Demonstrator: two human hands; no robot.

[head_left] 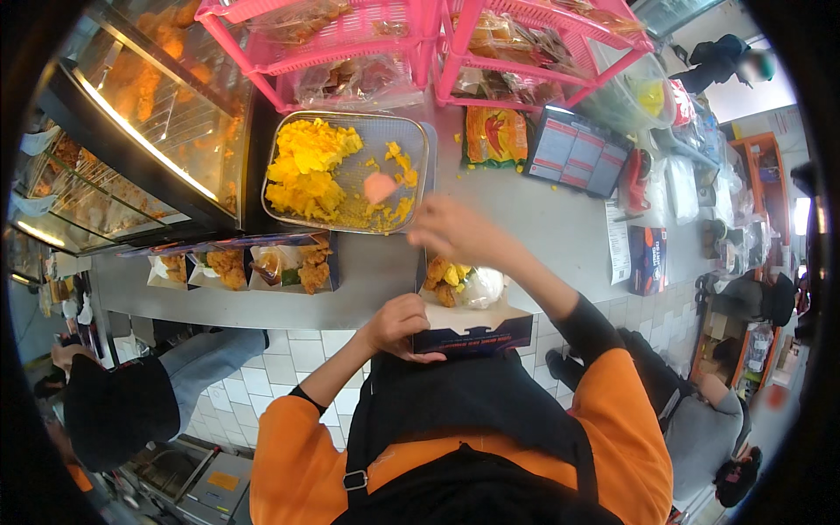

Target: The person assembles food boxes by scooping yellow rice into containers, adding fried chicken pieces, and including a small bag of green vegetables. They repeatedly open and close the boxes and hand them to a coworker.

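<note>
The left hand (398, 325) was grasping the near left corner of an open meal box (468, 337), fingers curled over its side and thumb stretched along the front. The right hand (455, 232) hung above the far side of that box, fingers bent and bunched near the corner of the egg tray; whether it pinched anything could not be told. The box stood at the counter's near edge, against the wearer's apron (472, 394), its dark blue front carrying pale lettering. Inside lay fried chicken (444, 293), yellow egg (451, 273) and a glossy white mound (483, 287).

Beyond the hands, the metal tray (389, 133) held shredded egg (306, 171) heaped mostly leftward, with a blurred pinkish object (381, 186) over its right part. Left of the hands, filled boxes (273, 282) stood in a row below a lit display case (241, 131).

To the right, an orange packet (495, 136) pictured red chillies; beside it leaned a dark panel (577, 150) with red-and-white printed blocks. Farther right came a printed paper slip (618, 243) and a dark blue carton (648, 260) with white lettering. Pink racks (427, 70) of bagged goods stood behind.
</note>
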